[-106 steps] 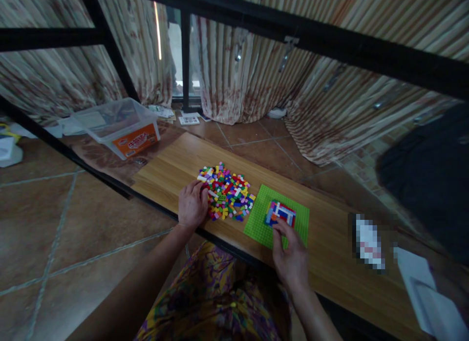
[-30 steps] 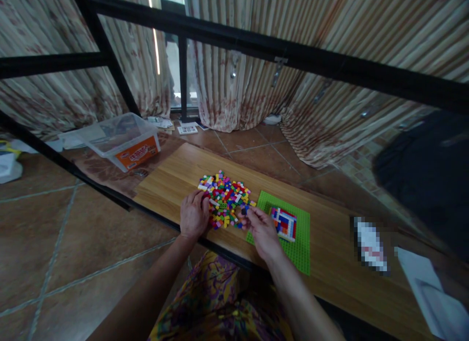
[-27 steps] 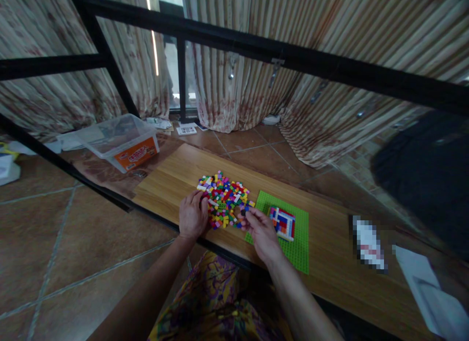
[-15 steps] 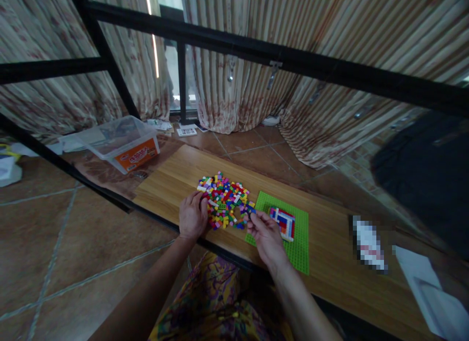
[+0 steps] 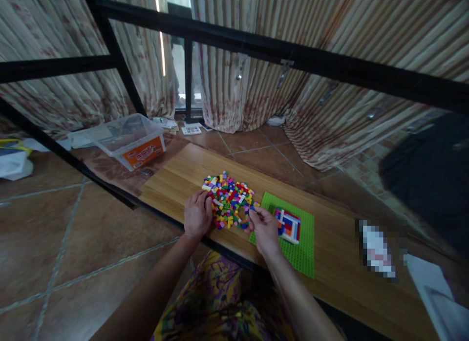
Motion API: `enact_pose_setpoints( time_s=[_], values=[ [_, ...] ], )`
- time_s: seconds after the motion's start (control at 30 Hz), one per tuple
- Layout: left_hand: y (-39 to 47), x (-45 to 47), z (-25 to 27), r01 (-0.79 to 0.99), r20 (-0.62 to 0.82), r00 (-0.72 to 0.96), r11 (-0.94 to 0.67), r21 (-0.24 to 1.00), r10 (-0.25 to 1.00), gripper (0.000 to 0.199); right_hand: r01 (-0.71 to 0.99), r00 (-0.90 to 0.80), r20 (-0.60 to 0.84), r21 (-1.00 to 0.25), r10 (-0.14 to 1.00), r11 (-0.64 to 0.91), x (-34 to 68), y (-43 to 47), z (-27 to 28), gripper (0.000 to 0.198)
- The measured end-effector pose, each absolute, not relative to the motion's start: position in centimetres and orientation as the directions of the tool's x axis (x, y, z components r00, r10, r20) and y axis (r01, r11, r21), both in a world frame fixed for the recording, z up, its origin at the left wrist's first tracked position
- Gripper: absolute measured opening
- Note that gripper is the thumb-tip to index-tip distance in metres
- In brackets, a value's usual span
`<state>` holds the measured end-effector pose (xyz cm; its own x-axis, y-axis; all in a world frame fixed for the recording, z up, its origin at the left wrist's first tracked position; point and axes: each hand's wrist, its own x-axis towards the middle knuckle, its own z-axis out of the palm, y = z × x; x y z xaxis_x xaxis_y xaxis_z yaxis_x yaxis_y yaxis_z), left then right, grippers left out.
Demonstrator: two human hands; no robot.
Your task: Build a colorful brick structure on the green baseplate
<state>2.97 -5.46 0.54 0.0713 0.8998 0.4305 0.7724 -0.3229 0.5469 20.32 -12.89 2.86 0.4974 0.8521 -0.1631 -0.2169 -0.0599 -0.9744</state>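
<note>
Many small coloured building bricks [image 5: 230, 197] lie in a loose pile on the wooden board. My left hand [image 5: 198, 215] rests at the pile's left edge, fingers bent and thumb a little apart, with no brick visible in it. Over the pile's right side, my right hand [image 5: 265, 229] pinches a small dark blue brick [image 5: 251, 210] between thumb and fingertips, which partly cover it. Just right of that hand is the green baseplate [image 5: 307, 243]. On it sits a flat square build [image 5: 290, 225] of red, white and blue bricks, its left edge partly behind my right hand.
A clear plastic box [image 5: 128, 136] with an orange label stands beyond the board's left end. Black metal bars [image 5: 256, 43] cross in front of the curtains. At the right lie a blurred white packet [image 5: 377, 250] and a white object [image 5: 432, 282].
The view has shifted slightly, so everything sits a little further right. My right hand has turned slightly, its fingers more curled at the pile's edge. My left hand stays at the pile.
</note>
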Motion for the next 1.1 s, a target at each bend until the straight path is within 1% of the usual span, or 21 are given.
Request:
enact_pose_setpoints(
  time_s=[0.13,0.33,0.4,0.47,0.63,0.7,0.77,0.83,0.93,1.1],
  values=[
    [-5.5,3.0,0.5,0.774,0.433,0.077,-0.328,0.542,0.898,0.035,-0.09,0.493,-0.164,-0.986,0.854,-0.137,20.6,-12.3,2.4,0.038],
    [-5.4,2.9,0.1,0.774,0.443,0.07,-0.329,0.541,0.894,0.034,0.194,0.495,-0.066,-0.964,0.866,-0.184,21.0,-11.4,2.7,0.03],
    [-5.4,3.0,0.1,0.776,0.442,0.07,-0.327,0.54,0.894,0.034,0.239,0.497,-0.045,-0.953,0.866,-0.187,21.0,-11.4,2.9,0.032],
    [-5.4,3.0,0.2,0.777,0.443,0.073,-0.329,0.536,0.894,0.034,0.246,0.492,-0.037,-0.953,0.87,-0.179,21.1,-11.5,3.0,0.034],
    [-5.5,2.9,0.4,0.774,0.44,0.086,-0.338,0.535,0.894,0.035,0.2,0.502,-0.039,-0.967,0.864,-0.16,21.3,-12.5,3.1,0.042],
    [-5.6,2.9,0.5,0.773,0.441,0.086,-0.339,0.536,0.894,0.035,0.158,0.503,-0.05,-0.976,0.863,-0.149,21.3,-13.3,3.2,0.042],
    [-5.6,2.9,0.5,0.773,0.439,0.086,-0.338,0.537,0.894,0.035,0.075,0.486,-0.075,-0.989,0.871,-0.127,21.2,-14.2,3.4,0.038],
    [-5.6,2.9,0.5,0.773,0.436,0.086,-0.336,0.538,0.896,0.035,-0.032,0.481,-0.111,-0.994,0.87,-0.109,21.0,-15.1,3.6,0.033],
    [-5.5,2.9,0.6,0.774,0.434,0.086,-0.334,0.538,0.897,0.036,-0.166,0.483,-0.188,-0.979,0.855,-0.122,21.1,-16.8,4.1,0.03],
    [-5.5,2.9,0.7,0.779,0.429,0.093,-0.334,0.531,0.898,0.037,-0.281,0.507,-0.325,-0.938,0.798,-0.203,22.3,-19.9,3.9,0.033]
  ],
)
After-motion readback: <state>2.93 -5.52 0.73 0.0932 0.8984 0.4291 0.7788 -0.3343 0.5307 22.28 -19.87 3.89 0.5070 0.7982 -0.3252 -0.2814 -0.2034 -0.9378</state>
